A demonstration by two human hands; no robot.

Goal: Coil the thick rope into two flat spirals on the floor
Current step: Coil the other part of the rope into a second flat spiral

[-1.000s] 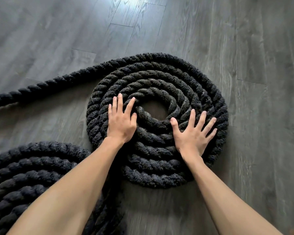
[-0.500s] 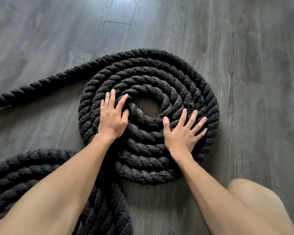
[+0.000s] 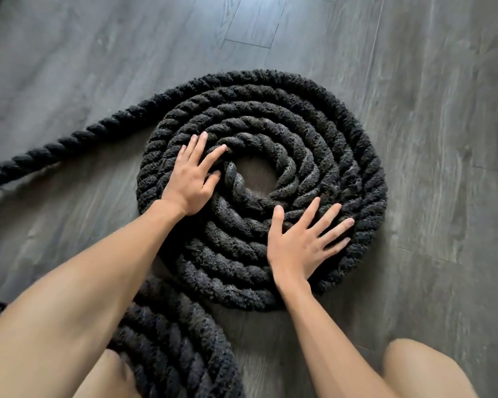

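Observation:
A thick black twisted rope lies in a flat spiral (image 3: pixel 328 133) on the grey floor, with a small bare hole at its centre. My left hand (image 3: pixel 191 178) rests flat on the spiral's left inner turns, fingers apart, beside the rope's inner end (image 3: pixel 233 179). My right hand (image 3: pixel 302 242) lies flat with spread fingers on the near right turns. Neither hand grips anything. A second coil (image 3: pixel 179 340) lies at the lower left, partly hidden under my left forearm. A loose stretch of the rope (image 3: pixel 58 147) runs off to the left edge.
Grey wood-plank floor (image 3: pixel 429 110) surrounds the coils. My bare knees show at the bottom right (image 3: pixel 420 369) and the bottom left (image 3: pixel 104 377).
The view has shifted, so the spiral sits further right and higher. Both hands stay flat on the spiral; the left one has slid toward the rope's inner end. My knees have come into view.

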